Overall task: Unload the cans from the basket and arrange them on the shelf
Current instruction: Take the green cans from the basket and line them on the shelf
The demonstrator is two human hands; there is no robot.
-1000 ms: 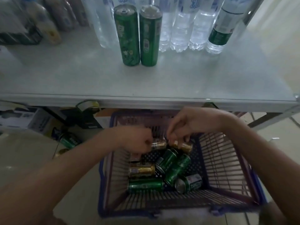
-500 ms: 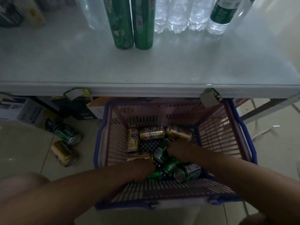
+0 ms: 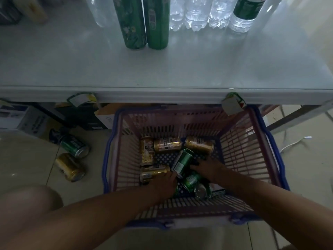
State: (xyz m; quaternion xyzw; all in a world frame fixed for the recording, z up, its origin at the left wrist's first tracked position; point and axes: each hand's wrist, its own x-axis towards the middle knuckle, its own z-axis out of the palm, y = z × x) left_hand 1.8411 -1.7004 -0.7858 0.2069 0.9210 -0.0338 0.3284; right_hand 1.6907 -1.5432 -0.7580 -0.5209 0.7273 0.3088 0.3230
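Head camera shows our left hand (image 3: 163, 184) and right hand (image 3: 210, 170) down among the cans (image 3: 167, 144) near the front edge of the basket (image 3: 241, 145). We cannot tell whether either grips one. Two tall green cans (image 3: 144, 24) stand at the back edge of the shelf (image 3: 162, 69).

Dim, murky light throughout. The shelf (image 3: 180, 69) top carries a pale sheen, brightest toward its far right corner, where the water bottles (image 3: 196, 15) glint. Below its front edge the basket (image 3: 252, 150) and floor (image 3: 27, 159) sit in shadow. Wide-angle distortion bows the shelf's front edge, and the near foreground is soft.
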